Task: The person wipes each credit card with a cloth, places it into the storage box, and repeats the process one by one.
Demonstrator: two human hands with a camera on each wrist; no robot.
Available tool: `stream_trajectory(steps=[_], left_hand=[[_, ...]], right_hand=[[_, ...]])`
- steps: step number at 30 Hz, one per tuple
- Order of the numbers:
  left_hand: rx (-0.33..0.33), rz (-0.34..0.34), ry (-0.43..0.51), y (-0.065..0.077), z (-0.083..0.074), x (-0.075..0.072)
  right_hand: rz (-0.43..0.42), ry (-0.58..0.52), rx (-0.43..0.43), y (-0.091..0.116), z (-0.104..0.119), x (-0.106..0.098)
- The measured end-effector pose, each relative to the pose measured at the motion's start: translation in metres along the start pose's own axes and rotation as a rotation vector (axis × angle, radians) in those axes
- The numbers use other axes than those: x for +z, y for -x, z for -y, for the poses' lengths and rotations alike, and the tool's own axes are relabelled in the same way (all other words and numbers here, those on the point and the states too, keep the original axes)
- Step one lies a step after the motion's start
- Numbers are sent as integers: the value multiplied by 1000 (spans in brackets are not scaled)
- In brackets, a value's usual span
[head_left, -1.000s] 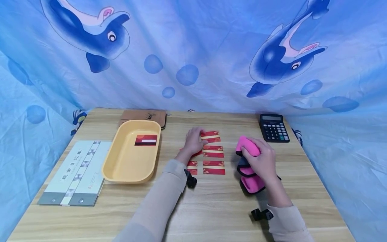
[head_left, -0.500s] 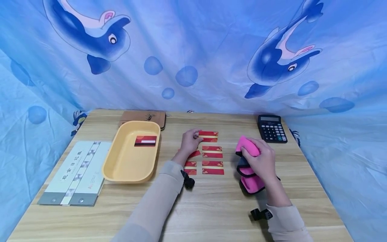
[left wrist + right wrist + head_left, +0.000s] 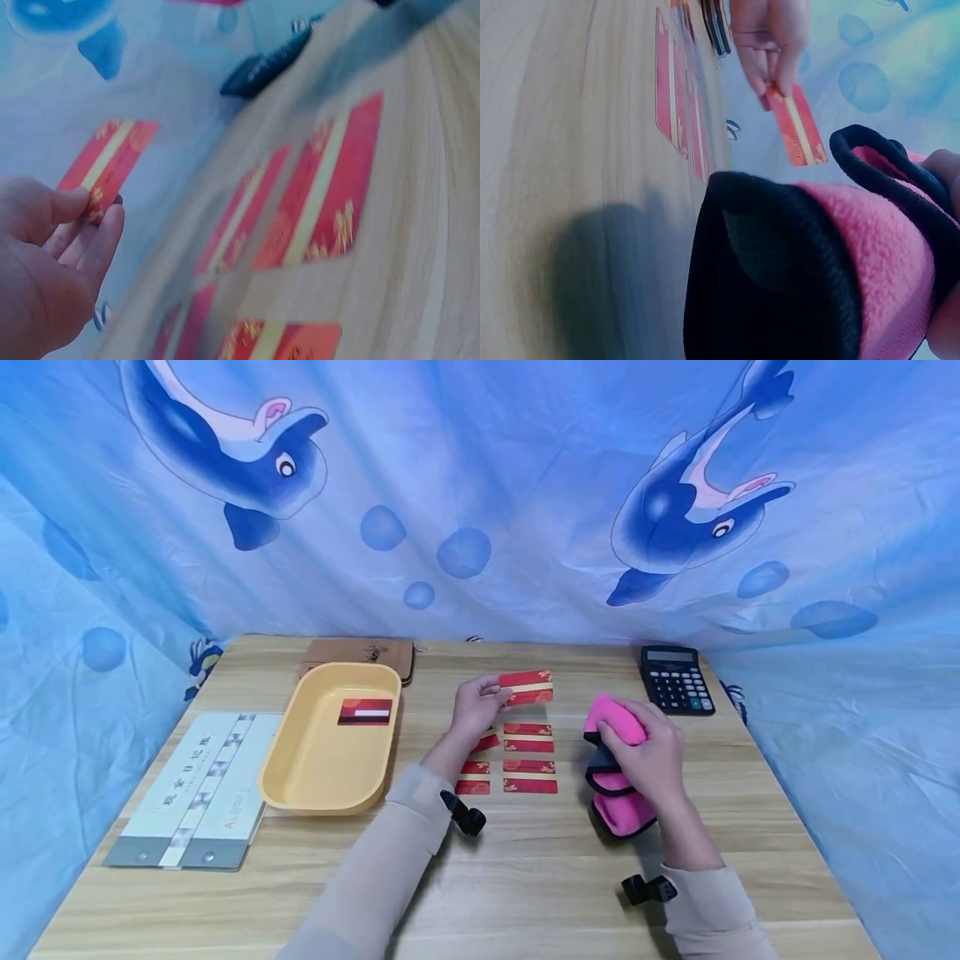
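Between thumb and fingers, my left hand [image 3: 477, 708] pinches one end of a red card with a gold stripe [image 3: 528, 687], raised above the table and slightly tilted. The left wrist view shows the thumb lying over the near end of that card [image 3: 112, 161]. My right hand [image 3: 651, 755] grips a folded pink fleece item with black edging [image 3: 617, 722], its layers hanging down toward the table. In the right wrist view the black-bound opening of the pink item [image 3: 870, 255] faces the camera. More red cards [image 3: 529, 776] lie on the table below my left hand, partly covered by the forearm.
A yellow tray [image 3: 322, 789] at left contains one red card [image 3: 365, 712]. Behind it lies a brown wallet [image 3: 345, 650], and left of it a pale folder [image 3: 191, 785]. A black calculator [image 3: 677, 681] sits at the back right. Blue curtain [image 3: 480, 460] surrounds the wooden table.
My left hand has picked up the rearmost red card, which lay on the table before and now hangs above it. My right hand stays in place, gripping the pink item.
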State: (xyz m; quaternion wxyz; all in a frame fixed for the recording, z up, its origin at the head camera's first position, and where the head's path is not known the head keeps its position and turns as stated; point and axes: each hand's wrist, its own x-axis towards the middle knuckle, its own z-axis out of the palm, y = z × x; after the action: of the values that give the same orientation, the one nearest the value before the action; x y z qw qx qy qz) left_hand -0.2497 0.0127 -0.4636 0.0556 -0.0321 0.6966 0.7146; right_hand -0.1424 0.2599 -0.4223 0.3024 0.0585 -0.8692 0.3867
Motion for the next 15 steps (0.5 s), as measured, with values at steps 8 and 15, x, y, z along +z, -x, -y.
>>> stream_trajectory(steps=[8, 15], left_hand=[[-41, 29, 121, 21, -27, 9], [-56, 58, 154, 43, -46, 4]], right_hand=[[-4, -35, 33, -2, 3, 0], [16, -90, 17, -5, 8, 3]])
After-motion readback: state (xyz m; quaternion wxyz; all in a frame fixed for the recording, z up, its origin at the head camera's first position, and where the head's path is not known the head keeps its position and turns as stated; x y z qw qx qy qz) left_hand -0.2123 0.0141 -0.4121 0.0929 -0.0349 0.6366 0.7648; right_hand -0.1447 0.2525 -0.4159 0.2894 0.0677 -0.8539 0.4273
